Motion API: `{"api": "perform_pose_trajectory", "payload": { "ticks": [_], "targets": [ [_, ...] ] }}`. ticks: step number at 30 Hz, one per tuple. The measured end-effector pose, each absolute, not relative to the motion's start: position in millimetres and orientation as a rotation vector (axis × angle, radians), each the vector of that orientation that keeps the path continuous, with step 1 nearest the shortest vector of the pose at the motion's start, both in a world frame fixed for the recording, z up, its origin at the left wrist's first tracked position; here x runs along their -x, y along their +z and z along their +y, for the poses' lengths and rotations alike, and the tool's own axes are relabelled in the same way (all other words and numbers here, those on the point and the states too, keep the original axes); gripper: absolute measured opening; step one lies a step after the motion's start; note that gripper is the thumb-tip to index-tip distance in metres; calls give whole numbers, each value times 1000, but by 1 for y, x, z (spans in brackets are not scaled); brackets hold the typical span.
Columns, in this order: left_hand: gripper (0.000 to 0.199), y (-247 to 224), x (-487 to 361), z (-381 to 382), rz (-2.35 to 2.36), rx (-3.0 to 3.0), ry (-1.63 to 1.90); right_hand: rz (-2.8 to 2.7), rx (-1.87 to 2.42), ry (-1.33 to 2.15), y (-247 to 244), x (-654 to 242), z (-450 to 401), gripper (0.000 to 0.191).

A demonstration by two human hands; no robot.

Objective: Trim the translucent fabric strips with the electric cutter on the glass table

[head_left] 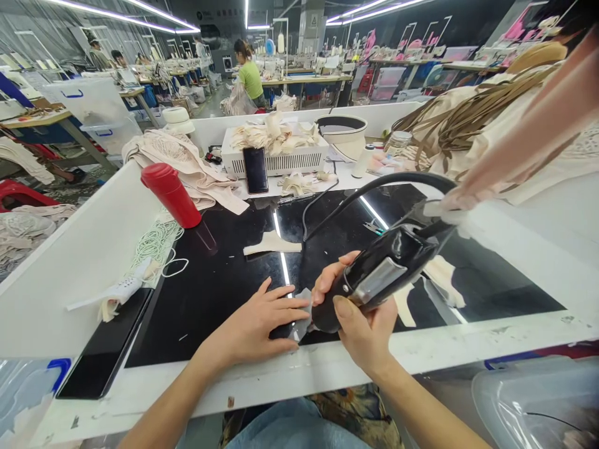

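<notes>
My right hand (365, 324) is wrapped round a black handheld tool (384, 265) with a silver plate on its side. The tool's lower tip is down near the black glossy board (224, 330). My left hand (262, 318) lies palm down on that board, fingers spread over a small translucent grey piece (303, 315), close to the tool's tip. Beyond my hands a cream fabric piece (272, 242) lies flat. More cream pieces (444, 280) are to the right of the tool. A thick black cable (397, 179) arches behind it.
A red bottle (172, 194) and pale green cord (156, 240) are at the left. A phone (255, 170) leans on a white box (299, 163) heaped with fabric. At the right another person's blurred arm (528, 125) reaches near the tool's top. Small snips (373, 228) lie behind.
</notes>
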State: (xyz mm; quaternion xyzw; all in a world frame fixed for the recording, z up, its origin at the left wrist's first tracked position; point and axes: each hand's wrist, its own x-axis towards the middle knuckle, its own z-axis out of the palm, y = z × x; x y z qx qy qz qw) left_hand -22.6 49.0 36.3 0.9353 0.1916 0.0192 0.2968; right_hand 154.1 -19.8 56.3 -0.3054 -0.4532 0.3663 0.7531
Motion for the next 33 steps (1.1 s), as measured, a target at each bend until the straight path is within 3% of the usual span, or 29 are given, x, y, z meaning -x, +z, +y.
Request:
{"api": "perform_pose_trajectory", "payload": {
  "ticks": [6,12,22,33],
  "targets": [
    [61,37,23,50,496,-2485,65,-1002,632,790,57,-146,-24,41],
    [65,35,23,49,467,-2495,115,-1039,695,764,58,-138,-26,34],
    [35,40,22,48,561,-2499,185,-931,756,626,66,-182,-15,33],
    [49,19,8,48,517,-2666,126,-896,774,614,59,-186,-12,39]
  ]
}}
